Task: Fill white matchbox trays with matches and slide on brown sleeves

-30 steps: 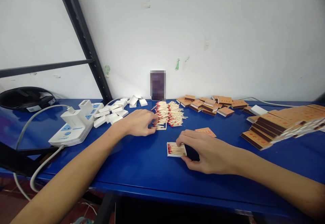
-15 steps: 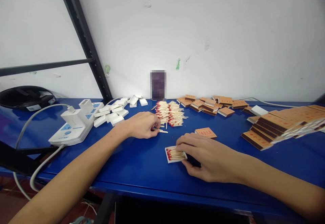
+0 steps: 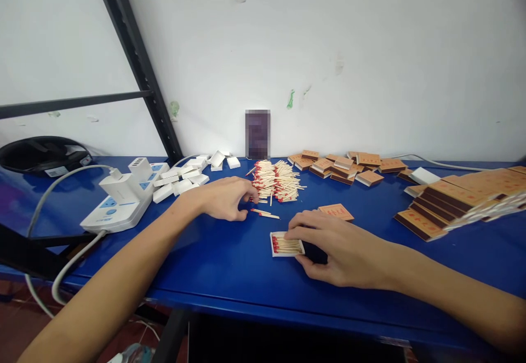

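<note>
My left hand (image 3: 230, 198) hovers at the near left of a large pile of red-tipped matches (image 3: 275, 181). Its thumb and forefinger are apart with nothing between them. A few loose matches (image 3: 265, 214) lie on the table just right of its fingertips. My right hand (image 3: 332, 248) grips the right end of a white matchbox tray (image 3: 272, 245), fingers on the far side and thumb on the near side. Matches (image 3: 286, 245) fill the tray, their red heads to the left. Behind the right hand lies an orange matchbox sleeve (image 3: 337, 211), partly covered by it.
White matchbox trays (image 3: 189, 175) lie heaped on the left beside a power strip (image 3: 123, 204) with a cable. Orange matchboxes (image 3: 345, 166) are scattered at the back right, and more stand stacked (image 3: 447, 198) at far right. A dark pixelated rectangle (image 3: 257, 135) stands against the wall.
My left thumb and forefinger have parted and let go of the matches, which now lie on the table. My right hand still holds the tray.
</note>
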Tool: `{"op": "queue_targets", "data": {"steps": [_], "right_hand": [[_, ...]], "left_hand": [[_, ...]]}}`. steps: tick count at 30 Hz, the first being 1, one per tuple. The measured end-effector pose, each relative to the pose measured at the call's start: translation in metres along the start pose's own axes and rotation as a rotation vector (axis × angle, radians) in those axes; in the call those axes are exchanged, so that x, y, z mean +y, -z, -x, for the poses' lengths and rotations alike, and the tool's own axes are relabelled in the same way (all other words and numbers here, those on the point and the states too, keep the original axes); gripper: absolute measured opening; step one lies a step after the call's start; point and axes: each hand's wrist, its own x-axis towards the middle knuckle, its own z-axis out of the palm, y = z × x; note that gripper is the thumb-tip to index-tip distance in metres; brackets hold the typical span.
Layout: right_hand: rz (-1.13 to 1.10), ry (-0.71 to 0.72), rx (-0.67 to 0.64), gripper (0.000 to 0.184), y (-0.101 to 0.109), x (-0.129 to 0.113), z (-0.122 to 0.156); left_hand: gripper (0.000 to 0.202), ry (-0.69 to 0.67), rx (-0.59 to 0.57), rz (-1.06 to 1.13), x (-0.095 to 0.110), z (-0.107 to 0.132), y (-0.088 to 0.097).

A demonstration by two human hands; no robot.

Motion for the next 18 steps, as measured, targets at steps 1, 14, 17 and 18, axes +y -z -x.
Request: {"op": "queue_targets", "data": {"steps": [1,14,17,18], "right_hand": [[0.000,0.001,-0.002,0.022,0.000,0.000,0.000],[-0.015,-0.037,0.016,0.030,0.002,-0.001,-0.001],[-0.042,-0.116,0.113,0.032,0.004,0.003,-0.003],[-0.049,-0.148,0.150,0.031,0.005,0.005,-0.004]], "left_hand": [[0.030,0.004,-0.008,0.007,0.000,0.000,0.000],[0.020,0.037,-0.131,0.194,0.010,-0.009,-0.005],[0.020,0.053,-0.145,0.185,0.012,-0.009,-0.003],[0.018,0.057,-0.151,0.185,0.013,-0.009,-0.003]]}}
